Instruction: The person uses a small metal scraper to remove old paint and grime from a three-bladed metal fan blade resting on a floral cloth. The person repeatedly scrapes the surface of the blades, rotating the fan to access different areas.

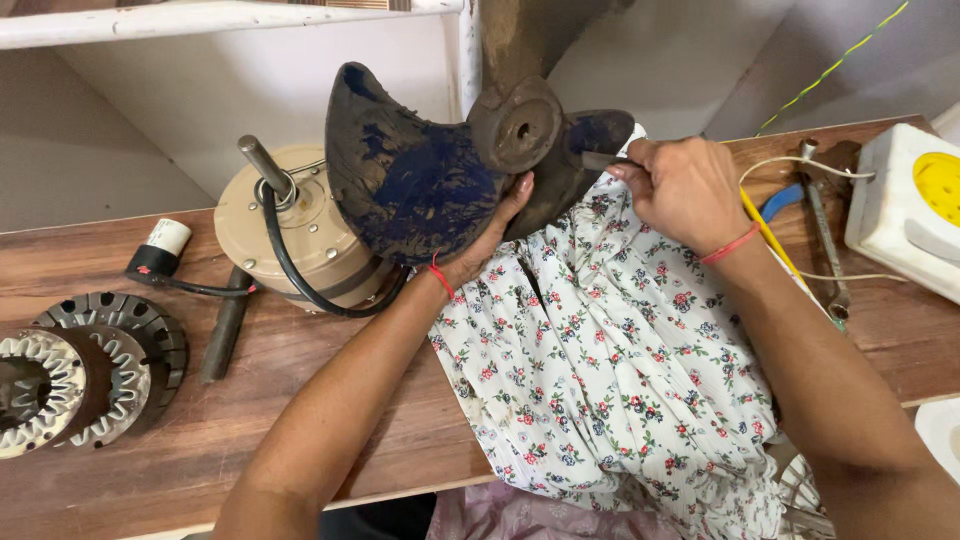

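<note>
- Fan blade assembly [430,170], dirty, blue paint worn, held above the wooden bench [200,440]; hub [517,127] faces the camera, bore toward the viewer.
- One blade sweeps left, another rises up out of frame, cut off.
- Left hand [487,240] cups the blade from beneath, fingers curled at the hub.
- Right hand [685,190] closed on a thin dark tool [600,160] at the hub's side; tip hidden.
- Floral cloth [610,370] beneath; beige motor [290,235] just left.
</note>
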